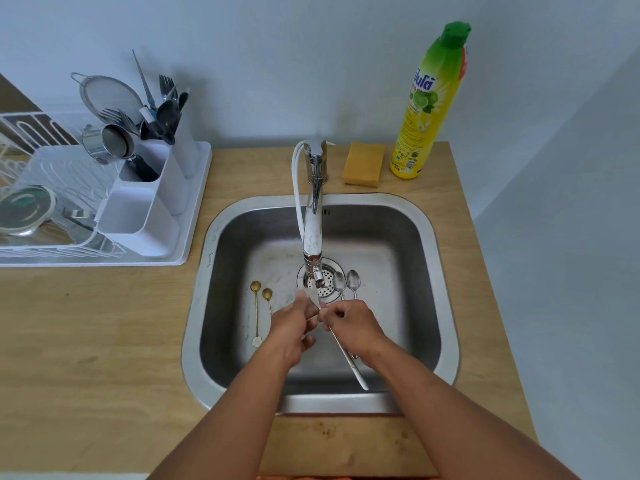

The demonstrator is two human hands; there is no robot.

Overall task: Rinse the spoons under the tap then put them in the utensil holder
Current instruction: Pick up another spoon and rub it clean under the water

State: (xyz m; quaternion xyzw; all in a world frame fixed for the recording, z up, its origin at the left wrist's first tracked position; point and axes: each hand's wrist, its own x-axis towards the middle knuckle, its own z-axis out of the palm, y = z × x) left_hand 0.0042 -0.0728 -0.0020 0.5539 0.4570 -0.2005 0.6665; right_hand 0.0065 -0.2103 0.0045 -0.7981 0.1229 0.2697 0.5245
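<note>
Head view, spoon in hand: a long silver spoon [346, 355] is being held over the sink [446, 306], its bowl up under the tap [313, 237] spout and its handle slanting down toward the near-right rim.
Right hand [349, 327]: its fingers [329, 315] are pinching the spoon's neck just below the bowl.
Left hand [294, 330]: its fingers are curling onto the bowl end, seemingly rubbing it; water is hard to make out there.
Step in hand: I judge the rinsing of this first spoon is going on, nothing yet moved to the holder.
Key relation: the utensil holder [145, 209] is standing on the desk [86, 341] to the far left of both hands, well apart; the left hand is lying nearer to it, but the right hand is doing the gripping, so the spoon would likely need to cross leftward, handle or bowl tipped upright to drop in.
Spoons waiting: two gold spoons [256, 306] are lying on the sink floor left of the hands; two silver spoons [346, 284] are lying beside the drain, just beyond the right hand.
In the way: the tap column and its white hose are standing between sink and holder's far side; the holder's back compartments are already crowded, while the front one is looking free.
Other things: a sponge [363, 164], a soap bottle [429, 102], a dish rack [45, 202].
</note>
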